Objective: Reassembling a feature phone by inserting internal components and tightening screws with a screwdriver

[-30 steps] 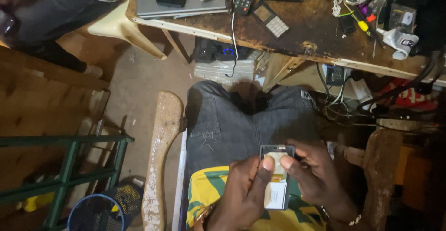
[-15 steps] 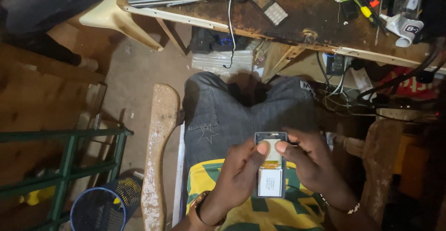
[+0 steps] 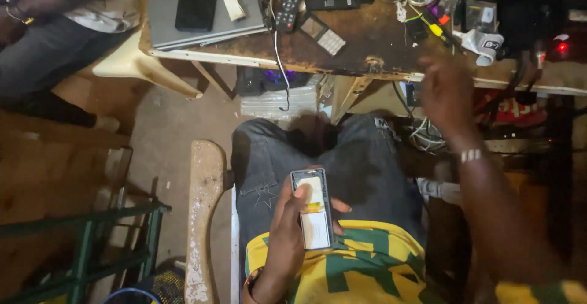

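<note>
One hand each job — left hand (image 3: 287,243) has its grip clamped on the opened phone (image 3: 313,209) over the lap; right hand (image 3: 446,90) up at the table (image 3: 367,47), blurred, grip state unclear. Looks like fetching a tool — needs a clean pick w/o tilting phone.

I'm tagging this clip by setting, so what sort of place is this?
Probably a small electronics repair workshop. The left hand holds an opened phone over the lap, and the right hand reaches to a worn wooden workbench crowded with a remote control, handsets and cables.
</note>
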